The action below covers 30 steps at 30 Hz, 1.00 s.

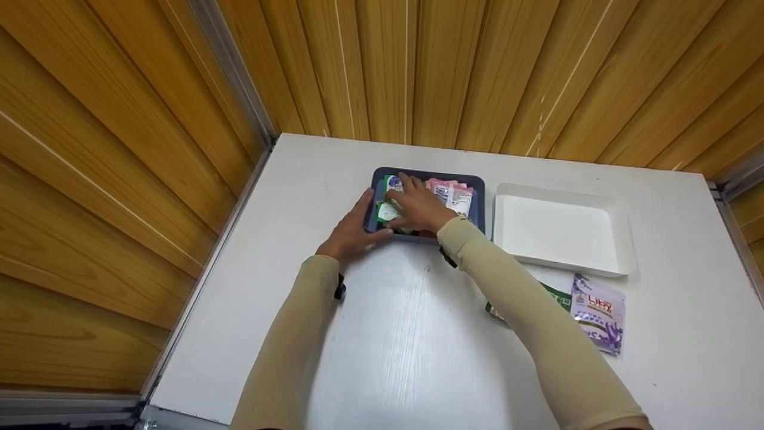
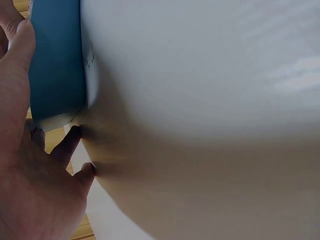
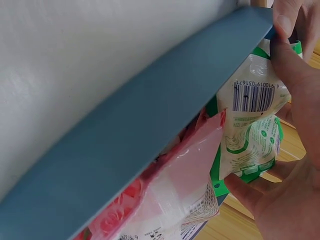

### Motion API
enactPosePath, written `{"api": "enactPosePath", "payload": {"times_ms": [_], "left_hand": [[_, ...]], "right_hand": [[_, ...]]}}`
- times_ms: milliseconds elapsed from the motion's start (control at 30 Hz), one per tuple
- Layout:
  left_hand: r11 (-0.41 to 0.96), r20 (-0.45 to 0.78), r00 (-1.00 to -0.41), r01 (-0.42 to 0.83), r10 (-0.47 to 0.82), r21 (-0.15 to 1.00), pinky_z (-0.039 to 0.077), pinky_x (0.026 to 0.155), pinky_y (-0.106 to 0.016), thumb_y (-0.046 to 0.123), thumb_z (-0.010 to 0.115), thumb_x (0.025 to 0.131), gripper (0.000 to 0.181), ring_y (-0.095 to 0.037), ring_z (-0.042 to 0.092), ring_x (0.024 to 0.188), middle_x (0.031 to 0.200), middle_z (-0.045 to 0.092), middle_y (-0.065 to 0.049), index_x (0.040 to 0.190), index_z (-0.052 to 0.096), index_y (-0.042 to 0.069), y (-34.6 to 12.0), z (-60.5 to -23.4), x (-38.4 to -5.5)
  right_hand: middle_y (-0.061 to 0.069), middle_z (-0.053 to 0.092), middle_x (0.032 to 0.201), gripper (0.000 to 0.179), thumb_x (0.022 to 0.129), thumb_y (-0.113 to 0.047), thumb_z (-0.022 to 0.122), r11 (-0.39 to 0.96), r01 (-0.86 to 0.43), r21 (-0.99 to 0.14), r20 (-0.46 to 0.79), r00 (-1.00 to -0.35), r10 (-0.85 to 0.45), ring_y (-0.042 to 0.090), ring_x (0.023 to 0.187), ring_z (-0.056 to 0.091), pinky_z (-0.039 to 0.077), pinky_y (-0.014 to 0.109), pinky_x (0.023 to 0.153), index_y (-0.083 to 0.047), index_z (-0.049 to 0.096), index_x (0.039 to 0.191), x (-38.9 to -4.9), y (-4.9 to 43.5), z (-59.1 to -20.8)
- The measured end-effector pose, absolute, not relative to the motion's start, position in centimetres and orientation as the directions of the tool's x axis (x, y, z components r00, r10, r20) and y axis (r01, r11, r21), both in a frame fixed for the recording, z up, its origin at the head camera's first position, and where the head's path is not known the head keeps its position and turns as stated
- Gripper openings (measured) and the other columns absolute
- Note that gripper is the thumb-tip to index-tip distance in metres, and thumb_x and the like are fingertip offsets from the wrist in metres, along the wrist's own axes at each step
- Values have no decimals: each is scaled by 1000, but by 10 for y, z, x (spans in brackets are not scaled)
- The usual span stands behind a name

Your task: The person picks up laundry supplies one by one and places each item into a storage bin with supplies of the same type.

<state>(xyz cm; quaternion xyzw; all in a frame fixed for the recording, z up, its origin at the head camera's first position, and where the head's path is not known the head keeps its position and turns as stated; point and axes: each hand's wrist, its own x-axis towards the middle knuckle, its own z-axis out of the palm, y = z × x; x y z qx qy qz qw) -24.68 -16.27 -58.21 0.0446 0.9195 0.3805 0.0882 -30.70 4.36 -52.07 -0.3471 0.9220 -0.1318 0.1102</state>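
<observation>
A dark blue tray (image 1: 478,209) sits near the back of the white table, filled with soft packets. My left hand (image 1: 351,232) rests around its near left corner, fingers along the left side and thumb by the near rim; the left wrist view shows those fingers spread beside the tray's wall (image 2: 57,60). Inside the tray, my right hand (image 1: 421,207) spans a green-and-white packet (image 3: 250,95) with a barcode, thumb at one end and fingers at the other. Pink-and-white packets (image 1: 452,194) lie to its right. Part of the contents is hidden under my right hand.
To the right of the blue tray stands a white tray (image 1: 624,239). Nearer me lie a purple Liby packet (image 1: 598,310) and a green packet (image 1: 558,295) partly hidden by my right forearm. Wood-patterned walls (image 1: 436,71) border the table at the back and left.
</observation>
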Motion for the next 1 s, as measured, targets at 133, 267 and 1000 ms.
{"api": "enactPosePath", "payload": {"times_ms": [133, 267, 1000], "left_hand": [[710, -125, -981, 19, 150, 704, 27, 123, -44, 68, 72, 85, 117, -26, 25, 154, 173, 11, -1, 167, -2, 28, -162, -582, -247], [706, -122, -981, 21, 152, 708, 27, 123, -45, 68, 72, 85, 118, -27, 25, 154, 173, 11, -2, 167, -2, 27, -162, -581, -246], [713, -99, -981, 52, 169, 699, 26, 124, -44, 67, 71, 86, 116, -24, 22, 156, 173, 8, 1, 167, -1, 25, -163, -580, -246]], "right_hand": [[21, 11, 170, 69, 90, -50, 77, 730, -600, -328, -128, -737, -663, 48, 153, 16, 26, 64, 119, -23, 53, 149, -307, 45, -521], [20, 9, 171, 71, 90, -53, 76, 730, -597, -333, -131, -738, -662, 47, 154, 13, 24, 64, 120, -24, 52, 150, -308, 45, -523], [21, 7, 171, 71, 93, -58, 69, 728, -620, -292, -102, -737, -668, 49, 154, 10, 22, 65, 120, -22, 51, 151, -305, 44, -525]]}}
